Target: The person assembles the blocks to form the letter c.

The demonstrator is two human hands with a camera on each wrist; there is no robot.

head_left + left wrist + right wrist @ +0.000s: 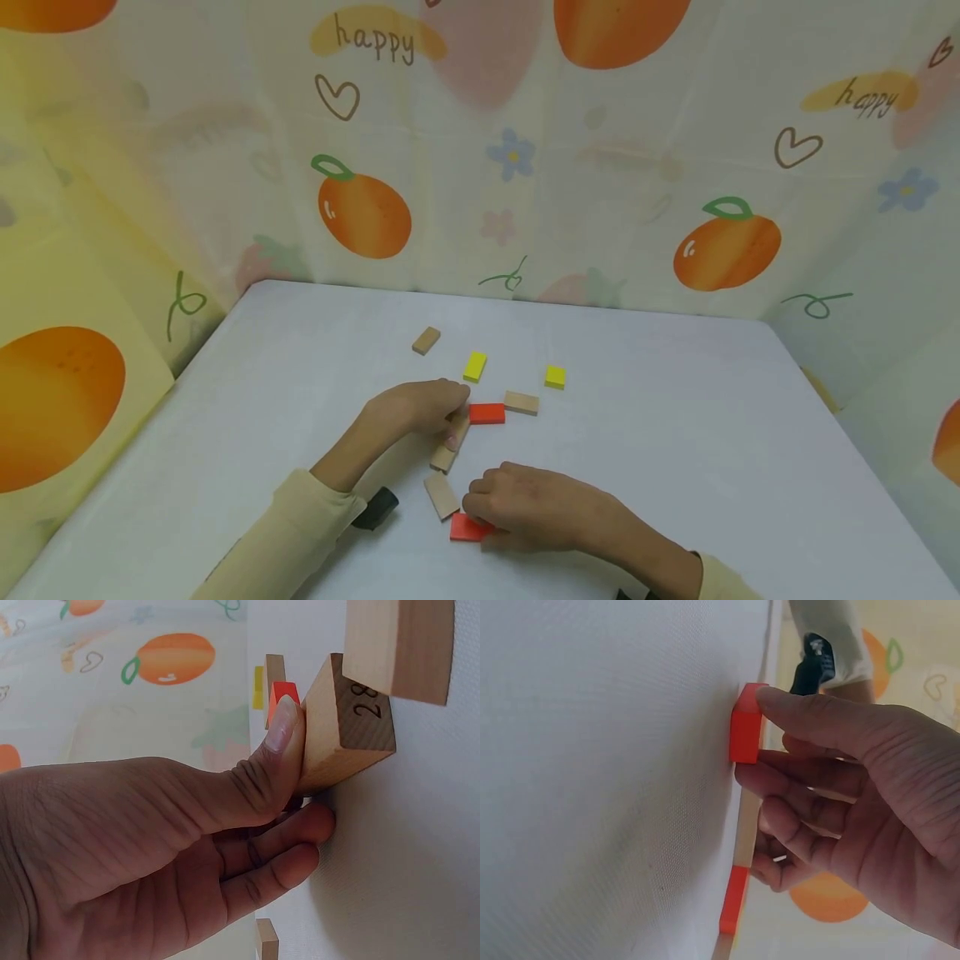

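While left fingers pinch block "28", backdrop reads "happy".

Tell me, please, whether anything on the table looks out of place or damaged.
Nothing stands out as spilled or damaged. The left yellow block, right yellow block and farthest wooden block lie apart from the curved row of blocks, though that seems ordinary, not misplaced.

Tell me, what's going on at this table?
A person is handling blocks at a white table. The left hand pinches a wooden block; nearer the person, the right hand pinches a red block. A loose wooden piece lies between those two. Farther away, one yellow block lies left of another yellow block, with nobody touching either.
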